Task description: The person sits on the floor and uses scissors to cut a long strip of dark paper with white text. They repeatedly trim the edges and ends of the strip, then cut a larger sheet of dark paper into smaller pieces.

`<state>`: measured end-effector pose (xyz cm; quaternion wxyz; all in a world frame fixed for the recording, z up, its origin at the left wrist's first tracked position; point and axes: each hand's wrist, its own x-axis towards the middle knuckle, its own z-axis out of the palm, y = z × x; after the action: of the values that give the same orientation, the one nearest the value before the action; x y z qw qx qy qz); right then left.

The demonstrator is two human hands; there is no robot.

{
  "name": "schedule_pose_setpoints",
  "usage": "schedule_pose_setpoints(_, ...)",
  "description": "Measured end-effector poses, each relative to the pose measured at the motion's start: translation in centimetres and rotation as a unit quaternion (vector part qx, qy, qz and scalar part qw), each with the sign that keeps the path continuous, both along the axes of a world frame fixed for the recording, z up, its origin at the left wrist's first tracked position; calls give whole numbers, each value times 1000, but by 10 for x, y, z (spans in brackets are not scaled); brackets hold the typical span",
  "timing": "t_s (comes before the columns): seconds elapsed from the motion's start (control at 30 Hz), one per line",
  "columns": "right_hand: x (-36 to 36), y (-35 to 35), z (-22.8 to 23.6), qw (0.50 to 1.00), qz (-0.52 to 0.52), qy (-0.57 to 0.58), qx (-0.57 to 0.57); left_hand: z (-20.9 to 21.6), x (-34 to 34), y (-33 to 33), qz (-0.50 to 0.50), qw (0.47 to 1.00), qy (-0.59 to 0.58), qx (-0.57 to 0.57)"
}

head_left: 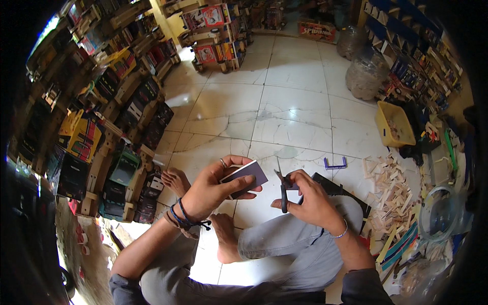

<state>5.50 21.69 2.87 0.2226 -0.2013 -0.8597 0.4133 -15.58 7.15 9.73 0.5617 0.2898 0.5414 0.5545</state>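
Note:
My left hand (207,184) grips a flat rectangular card (255,176), dark purple-grey on top with a pale edge, its thumb pressed over the face. Whether it is one card or a thin stack I cannot tell. To its right, my right hand (316,201) is closed around scissors (283,192) with dark handles, the blades pointing up and away from me. A small purple patch (293,186) shows by the right fingers; what it is stays unclear. The scissors are apart from the card.
A purple U-shaped piece (335,166) lies on the cracked tiled floor (290,122). Right of my knee spreads a heap of small wooden strips (390,195), near a yellow basin (381,127). Stacked wooden toy trucks (117,168) line the left; bulging plastic bags (367,79) stand far right.

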Motion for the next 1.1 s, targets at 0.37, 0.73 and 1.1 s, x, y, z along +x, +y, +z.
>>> schedule_pose_setpoints(0.37, 28, 22, 9, 988, -150, -28, 13, 5, 11, 0, 38, 999, -31, 21)
schedule_pose_setpoints(0.73, 209, 68, -74, 877, -392, -255, 112, 28, 34, -4, 13, 994, 86, 66)
schedule_pose_setpoints(1.1, 223, 118, -86, 936, -100, -336, -38, 32, 49, -13, 17, 986, 155, 62)
